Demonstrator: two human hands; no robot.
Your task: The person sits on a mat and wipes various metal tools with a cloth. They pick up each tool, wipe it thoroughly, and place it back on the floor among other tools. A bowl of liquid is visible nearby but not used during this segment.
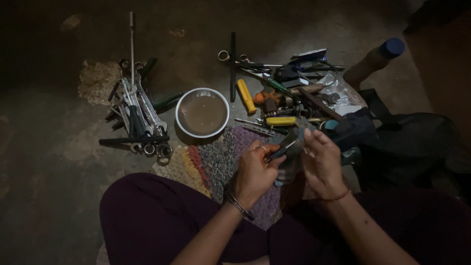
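My left hand [255, 172] grips a small dark tool with a metal tip [279, 149], held above a multicoloured knitted mat [216, 157]. My right hand [321, 164] is curled around a dark grey piece [293, 142] that the tool's tip touches; what the piece is cannot be made out in the dim light. Both hands hover over my lap, between my knees in dark purple cloth. The left wrist wears a metal bangle, the right a thin red thread.
A white bowl of brown liquid [202, 112] stands on the concrete floor. A heap of spanners and wrenches [140, 115] lies left of it. Screwdrivers, yellow-handled tools and pliers [274, 98] are scattered behind the mat. A dark bag [407, 142] and a blue-capped bottle [378, 58] sit at right.
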